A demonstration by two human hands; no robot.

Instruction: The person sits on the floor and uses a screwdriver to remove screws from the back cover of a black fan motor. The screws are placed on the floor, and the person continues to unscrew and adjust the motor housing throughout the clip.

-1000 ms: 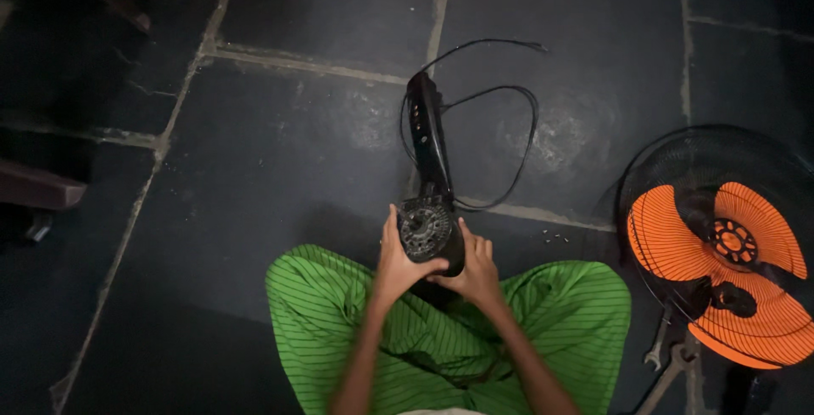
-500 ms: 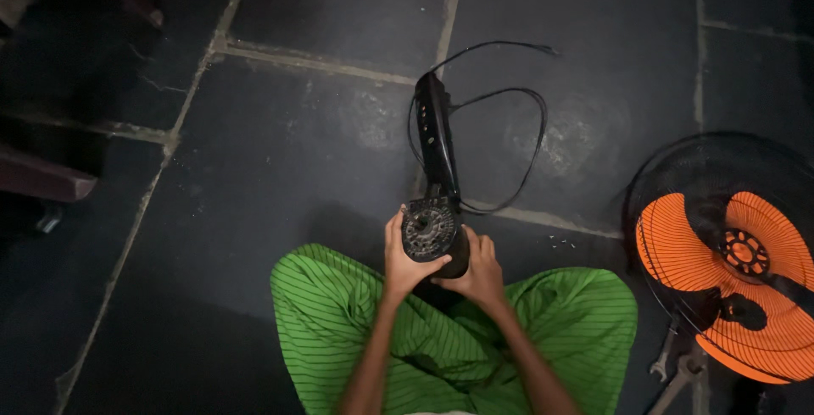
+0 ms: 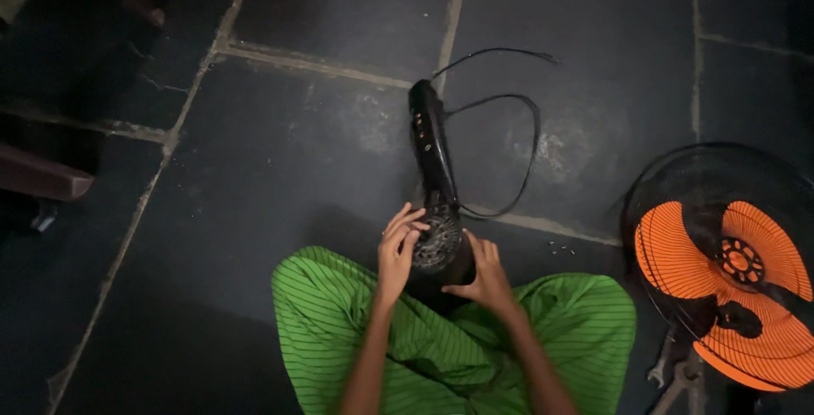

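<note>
hands cradle black fan motor over lap.

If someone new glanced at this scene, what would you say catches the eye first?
Probably the bright orange fan blade in its dark wire guard at the right edge, vivid against the dark stone floor. Next, at bottom centre, the green striped cloth over the person's legs, with the left hand and right hand around a black motor housing, its stem and black cord stretching away across the floor.
</note>
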